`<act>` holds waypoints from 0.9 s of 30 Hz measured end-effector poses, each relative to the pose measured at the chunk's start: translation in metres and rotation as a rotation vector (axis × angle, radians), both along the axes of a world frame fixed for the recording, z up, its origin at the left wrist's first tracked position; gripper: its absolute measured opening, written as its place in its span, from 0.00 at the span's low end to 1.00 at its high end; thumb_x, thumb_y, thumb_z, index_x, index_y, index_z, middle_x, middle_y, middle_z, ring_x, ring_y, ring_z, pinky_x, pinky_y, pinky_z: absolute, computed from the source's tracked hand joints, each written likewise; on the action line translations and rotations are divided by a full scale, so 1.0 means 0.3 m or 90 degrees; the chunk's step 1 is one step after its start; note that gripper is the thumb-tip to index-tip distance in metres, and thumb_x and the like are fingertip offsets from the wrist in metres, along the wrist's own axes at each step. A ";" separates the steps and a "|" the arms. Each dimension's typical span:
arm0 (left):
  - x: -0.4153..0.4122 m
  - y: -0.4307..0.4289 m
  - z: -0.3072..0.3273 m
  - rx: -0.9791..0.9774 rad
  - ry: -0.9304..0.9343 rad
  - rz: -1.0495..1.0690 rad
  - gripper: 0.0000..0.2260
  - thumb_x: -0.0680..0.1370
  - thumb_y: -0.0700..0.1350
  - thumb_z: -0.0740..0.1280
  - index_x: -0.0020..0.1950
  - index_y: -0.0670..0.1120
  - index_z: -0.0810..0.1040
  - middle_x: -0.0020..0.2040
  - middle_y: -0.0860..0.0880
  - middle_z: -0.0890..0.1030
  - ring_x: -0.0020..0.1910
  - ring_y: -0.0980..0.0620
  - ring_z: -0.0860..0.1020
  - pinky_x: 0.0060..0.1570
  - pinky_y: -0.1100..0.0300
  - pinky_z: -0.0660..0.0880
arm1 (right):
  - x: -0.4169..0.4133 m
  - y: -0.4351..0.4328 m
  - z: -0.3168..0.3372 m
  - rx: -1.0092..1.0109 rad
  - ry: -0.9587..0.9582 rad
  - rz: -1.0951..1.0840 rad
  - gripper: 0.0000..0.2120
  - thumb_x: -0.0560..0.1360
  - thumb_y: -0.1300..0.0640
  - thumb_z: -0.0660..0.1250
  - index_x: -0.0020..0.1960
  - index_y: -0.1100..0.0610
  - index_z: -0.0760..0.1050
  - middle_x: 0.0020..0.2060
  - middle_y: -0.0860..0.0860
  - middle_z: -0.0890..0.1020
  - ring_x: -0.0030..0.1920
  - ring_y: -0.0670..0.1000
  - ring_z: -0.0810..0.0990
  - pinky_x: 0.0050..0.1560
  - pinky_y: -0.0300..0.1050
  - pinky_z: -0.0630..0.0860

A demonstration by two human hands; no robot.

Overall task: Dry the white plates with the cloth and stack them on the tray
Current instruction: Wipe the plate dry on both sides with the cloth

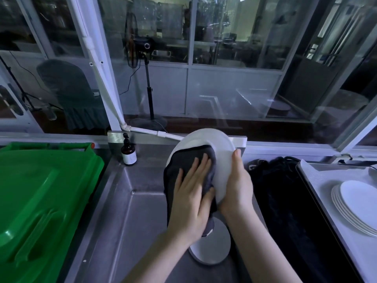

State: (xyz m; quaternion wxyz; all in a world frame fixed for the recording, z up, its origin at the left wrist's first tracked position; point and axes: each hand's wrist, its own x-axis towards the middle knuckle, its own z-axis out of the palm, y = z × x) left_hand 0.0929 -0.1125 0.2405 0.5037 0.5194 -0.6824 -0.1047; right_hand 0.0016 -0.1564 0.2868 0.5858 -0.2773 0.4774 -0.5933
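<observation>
- The left hand [191,193] lies flat, fingers straight and spread, pressing the dark cloth [183,158] against the face of a white plate [212,139].
- The right hand [237,186] grips that plate by its right edge, thumb up on the rim, holding it tilted above the sink [126,201].
- To dry it well, hold the rim firmly, turn the plate under the cloth, and wipe the back too.
- A second plate [216,246] waits in the sink below; a stack [359,203] of plates sits on the tray [322,180] at the right.

The stainless-steel worktop [122,205] dips into a shallow basin. A brown pump bottle [128,153] stands far left, a white plate [214,248] lies near, with a black mat [285,211] and tray [322,176] to the right.
</observation>
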 end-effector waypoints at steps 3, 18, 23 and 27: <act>-0.001 -0.060 0.040 0.062 0.002 -0.056 0.25 0.80 0.52 0.53 0.77 0.61 0.54 0.77 0.66 0.52 0.77 0.64 0.51 0.75 0.65 0.43 | -0.027 0.026 -0.029 -0.023 0.013 0.036 0.25 0.67 0.31 0.66 0.48 0.50 0.87 0.48 0.53 0.88 0.51 0.54 0.86 0.55 0.50 0.80; -0.041 -0.138 0.075 0.421 0.622 0.152 0.10 0.82 0.50 0.62 0.49 0.48 0.81 0.47 0.45 0.85 0.49 0.44 0.83 0.52 0.48 0.80 | -0.304 0.089 -0.044 -0.478 0.720 0.192 0.04 0.76 0.59 0.70 0.47 0.57 0.84 0.29 0.39 0.77 0.30 0.42 0.76 0.32 0.38 0.71; -0.065 -0.146 0.095 0.521 0.600 0.138 0.14 0.78 0.56 0.68 0.44 0.45 0.82 0.44 0.44 0.86 0.42 0.46 0.85 0.50 0.52 0.80 | -0.440 0.082 -0.108 -0.677 0.972 0.282 0.22 0.75 0.62 0.74 0.68 0.57 0.78 0.65 0.49 0.81 0.63 0.52 0.81 0.56 0.49 0.82; -0.134 -0.130 0.073 0.555 0.564 0.086 0.12 0.73 0.51 0.75 0.47 0.43 0.84 0.40 0.46 0.86 0.37 0.51 0.85 0.33 0.61 0.78 | -0.563 0.065 -0.130 -0.752 1.054 0.318 0.20 0.83 0.60 0.58 0.74 0.54 0.71 0.72 0.48 0.74 0.71 0.52 0.74 0.69 0.55 0.73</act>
